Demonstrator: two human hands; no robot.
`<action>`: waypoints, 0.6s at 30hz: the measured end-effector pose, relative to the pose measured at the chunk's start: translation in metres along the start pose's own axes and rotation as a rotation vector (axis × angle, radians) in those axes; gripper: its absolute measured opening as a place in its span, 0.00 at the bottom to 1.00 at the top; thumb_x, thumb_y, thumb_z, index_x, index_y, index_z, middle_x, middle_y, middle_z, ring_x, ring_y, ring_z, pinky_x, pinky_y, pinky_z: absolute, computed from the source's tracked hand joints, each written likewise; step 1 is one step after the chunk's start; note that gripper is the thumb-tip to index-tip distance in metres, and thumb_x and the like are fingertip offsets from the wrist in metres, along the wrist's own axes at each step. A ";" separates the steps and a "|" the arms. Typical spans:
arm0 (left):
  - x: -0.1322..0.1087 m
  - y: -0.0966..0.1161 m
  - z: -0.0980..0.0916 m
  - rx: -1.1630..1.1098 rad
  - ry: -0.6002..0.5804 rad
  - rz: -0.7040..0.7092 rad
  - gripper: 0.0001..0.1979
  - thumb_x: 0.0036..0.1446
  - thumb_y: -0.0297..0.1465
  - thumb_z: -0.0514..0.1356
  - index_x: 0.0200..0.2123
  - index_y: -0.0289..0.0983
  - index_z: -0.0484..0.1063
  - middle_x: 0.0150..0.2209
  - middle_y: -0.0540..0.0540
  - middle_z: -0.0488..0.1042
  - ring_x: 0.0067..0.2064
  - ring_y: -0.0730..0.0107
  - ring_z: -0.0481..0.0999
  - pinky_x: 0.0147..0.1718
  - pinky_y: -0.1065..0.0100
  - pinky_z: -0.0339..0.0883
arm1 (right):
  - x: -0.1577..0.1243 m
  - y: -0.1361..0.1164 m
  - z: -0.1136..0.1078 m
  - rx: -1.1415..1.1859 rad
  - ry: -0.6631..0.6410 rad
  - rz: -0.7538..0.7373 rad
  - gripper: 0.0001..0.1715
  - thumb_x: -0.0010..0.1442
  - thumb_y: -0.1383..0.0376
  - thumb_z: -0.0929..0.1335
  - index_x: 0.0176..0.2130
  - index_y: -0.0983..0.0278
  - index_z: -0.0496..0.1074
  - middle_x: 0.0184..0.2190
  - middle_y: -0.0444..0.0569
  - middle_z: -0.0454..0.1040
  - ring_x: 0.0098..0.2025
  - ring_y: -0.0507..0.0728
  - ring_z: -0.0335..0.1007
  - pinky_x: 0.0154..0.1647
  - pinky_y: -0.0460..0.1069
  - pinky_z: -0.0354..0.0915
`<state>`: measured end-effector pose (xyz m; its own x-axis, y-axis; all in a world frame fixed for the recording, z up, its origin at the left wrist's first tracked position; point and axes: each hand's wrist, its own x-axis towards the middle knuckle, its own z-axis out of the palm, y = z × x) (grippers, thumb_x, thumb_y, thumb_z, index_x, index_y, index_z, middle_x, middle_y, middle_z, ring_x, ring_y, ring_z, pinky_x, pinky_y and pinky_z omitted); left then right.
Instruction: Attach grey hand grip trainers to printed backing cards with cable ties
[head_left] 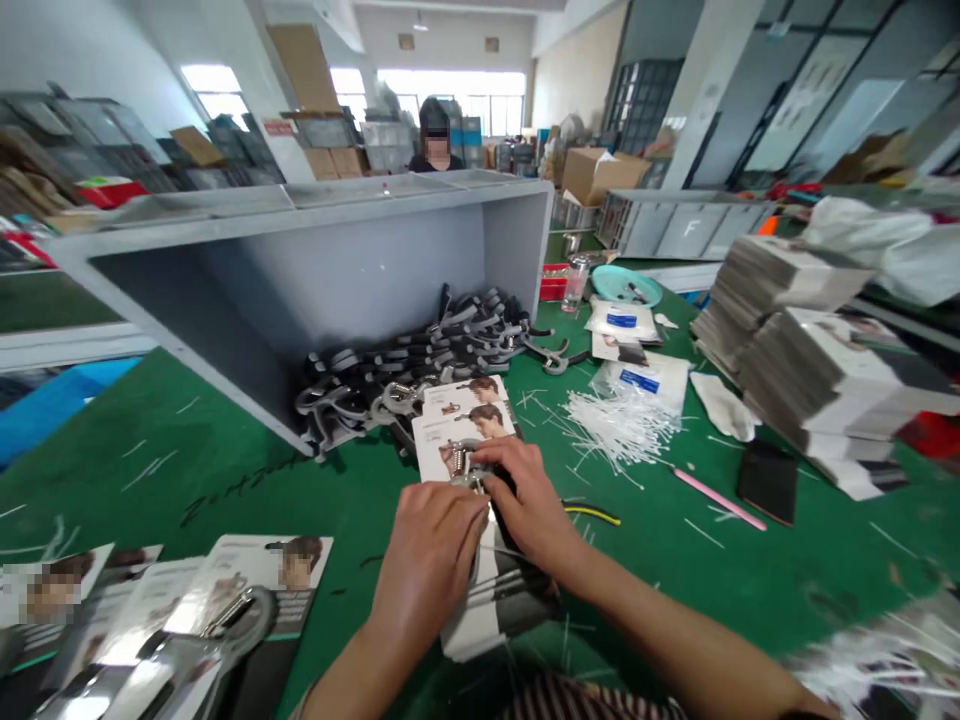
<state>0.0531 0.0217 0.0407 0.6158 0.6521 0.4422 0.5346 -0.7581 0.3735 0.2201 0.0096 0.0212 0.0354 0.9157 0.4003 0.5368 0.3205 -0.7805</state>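
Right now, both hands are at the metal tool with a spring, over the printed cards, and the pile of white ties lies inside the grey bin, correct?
Not quite: the head view shows the pile of white ties on the green table, outside the grey bin. The left hand and right hand are indeed at the metal tool, over the printed cards.

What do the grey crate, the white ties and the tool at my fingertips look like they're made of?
Grey crate: probably moulded plastic, fairly matte; smooth walls run into a thick rim. White ties: likely plastic, smooth-looking; slim, pale strands. Tool: at least partly metal, shiny, given its silvery coil spring.
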 end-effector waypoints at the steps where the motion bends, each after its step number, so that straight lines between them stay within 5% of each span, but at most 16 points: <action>1: -0.001 0.002 0.001 0.012 0.054 -0.017 0.07 0.65 0.26 0.55 0.44 0.38 0.72 0.41 0.43 0.76 0.44 0.59 0.70 0.45 0.55 0.60 | -0.001 0.000 0.000 -0.002 -0.001 -0.009 0.17 0.63 0.75 0.63 0.47 0.58 0.71 0.50 0.49 0.73 0.56 0.60 0.63 0.59 0.58 0.56; 5: -0.004 0.010 0.006 0.046 0.177 -0.067 0.07 0.64 0.25 0.55 0.39 0.37 0.73 0.42 0.43 0.76 0.46 0.59 0.70 0.48 0.54 0.60 | -0.001 0.000 0.000 0.003 -0.023 -0.003 0.15 0.65 0.72 0.62 0.47 0.58 0.71 0.50 0.50 0.73 0.56 0.61 0.63 0.58 0.59 0.56; 10: -0.014 0.023 0.017 0.115 -0.079 0.073 0.07 0.63 0.25 0.54 0.35 0.35 0.72 0.37 0.43 0.74 0.41 0.58 0.69 0.45 0.54 0.63 | 0.003 0.000 0.003 0.006 -0.045 0.009 0.16 0.66 0.70 0.62 0.49 0.57 0.71 0.51 0.50 0.73 0.56 0.62 0.62 0.59 0.62 0.57; 12: -0.022 0.028 0.016 0.111 -0.060 -0.003 0.06 0.64 0.30 0.56 0.39 0.35 0.72 0.41 0.41 0.73 0.46 0.55 0.69 0.49 0.51 0.62 | 0.004 0.000 0.001 -0.016 -0.030 0.010 0.14 0.66 0.70 0.62 0.49 0.58 0.71 0.50 0.51 0.73 0.55 0.63 0.62 0.58 0.63 0.57; 14: -0.032 0.029 0.011 0.118 0.040 -0.151 0.16 0.61 0.40 0.61 0.46 0.34 0.69 0.48 0.37 0.71 0.51 0.50 0.67 0.52 0.47 0.61 | 0.002 -0.002 -0.006 -0.036 -0.043 -0.005 0.13 0.67 0.69 0.62 0.48 0.59 0.70 0.50 0.51 0.72 0.55 0.63 0.62 0.57 0.63 0.57; 16: -0.044 0.027 0.005 0.149 0.099 -0.288 0.28 0.56 0.47 0.64 0.50 0.32 0.66 0.49 0.34 0.69 0.51 0.47 0.66 0.50 0.45 0.62 | -0.004 -0.007 -0.018 -0.064 -0.119 -0.045 0.10 0.68 0.67 0.62 0.47 0.59 0.70 0.49 0.51 0.73 0.53 0.62 0.62 0.55 0.61 0.58; 18: -0.053 0.023 0.001 0.135 0.058 -0.378 0.28 0.54 0.46 0.66 0.49 0.33 0.66 0.47 0.35 0.69 0.48 0.49 0.68 0.48 0.47 0.65 | -0.014 -0.015 -0.030 -0.121 -0.255 -0.100 0.08 0.69 0.66 0.62 0.45 0.59 0.70 0.44 0.50 0.74 0.49 0.62 0.63 0.52 0.59 0.59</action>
<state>0.0335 -0.0298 0.0252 0.3298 0.8802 0.3412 0.7908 -0.4550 0.4094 0.2372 -0.0151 0.0417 -0.2277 0.9173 0.3266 0.6241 0.3950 -0.6742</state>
